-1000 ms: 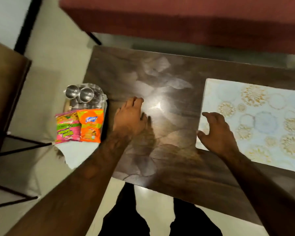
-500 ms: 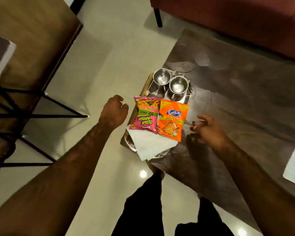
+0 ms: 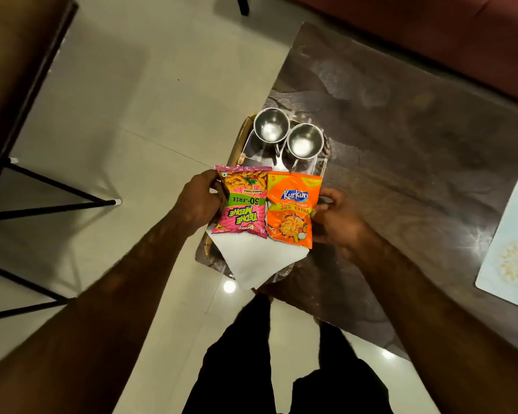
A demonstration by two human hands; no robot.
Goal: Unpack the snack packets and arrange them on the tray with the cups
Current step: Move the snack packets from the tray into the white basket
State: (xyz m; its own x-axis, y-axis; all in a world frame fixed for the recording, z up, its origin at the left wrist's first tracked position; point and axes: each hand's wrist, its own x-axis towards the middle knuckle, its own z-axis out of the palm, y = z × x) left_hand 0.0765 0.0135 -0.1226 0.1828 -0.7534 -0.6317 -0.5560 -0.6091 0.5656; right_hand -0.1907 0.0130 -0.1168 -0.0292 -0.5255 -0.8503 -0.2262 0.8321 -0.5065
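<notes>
Head view: left hand [image 3: 199, 201] and right hand [image 3: 340, 221] both grip the tray [image 3: 237, 144] sides; packets [image 3: 243, 201] and cups [image 3: 271, 129] sit on it.

Single view only, taken from head height, aimed steeply down and slightly forward. Tray [image 3: 322, 162] seen near frame centre, at arm's reach. Both forearms seen entering from lower corners toward tray. Wearer's legs seen directly below tray. Dark table [image 3: 416, 150] spread right of tray; floor [image 3: 147, 115] left of tray. Wide-angle bending noted at edges. No second view given for overlap.
</notes>
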